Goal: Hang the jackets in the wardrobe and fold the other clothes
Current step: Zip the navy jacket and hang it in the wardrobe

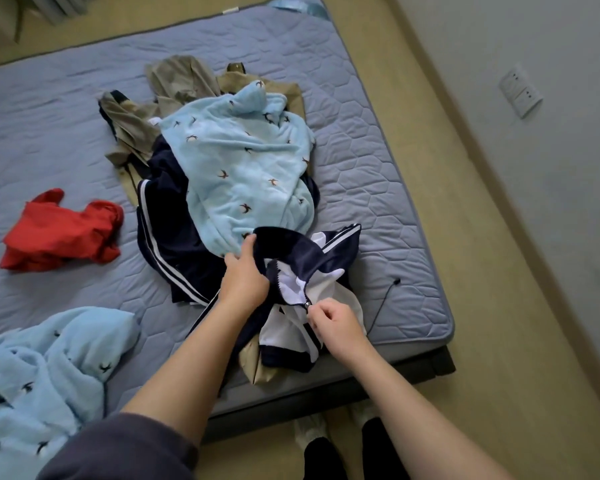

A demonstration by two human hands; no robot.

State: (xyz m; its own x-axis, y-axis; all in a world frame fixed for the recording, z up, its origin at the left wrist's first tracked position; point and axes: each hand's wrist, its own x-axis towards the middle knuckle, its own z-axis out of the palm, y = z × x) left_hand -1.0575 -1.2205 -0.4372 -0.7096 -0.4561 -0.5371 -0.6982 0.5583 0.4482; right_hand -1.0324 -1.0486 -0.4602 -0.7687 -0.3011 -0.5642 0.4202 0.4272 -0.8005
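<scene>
One navy jacket [298, 251], collar away

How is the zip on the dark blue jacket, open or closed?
Open, at least above the slider: the jacket shows its teeth parted over white lining. The right hand pinches the slider; below it, cannot tell.

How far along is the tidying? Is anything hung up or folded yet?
Nothing looks done: no folded stack or hung jacket shows. In hand: the left hand grips the navy striped jacket while the right hand pinches its zipper pull. Left: the light blue fleece on the pile, khaki clothes and red garment lie unfolded on the mattress.
</scene>
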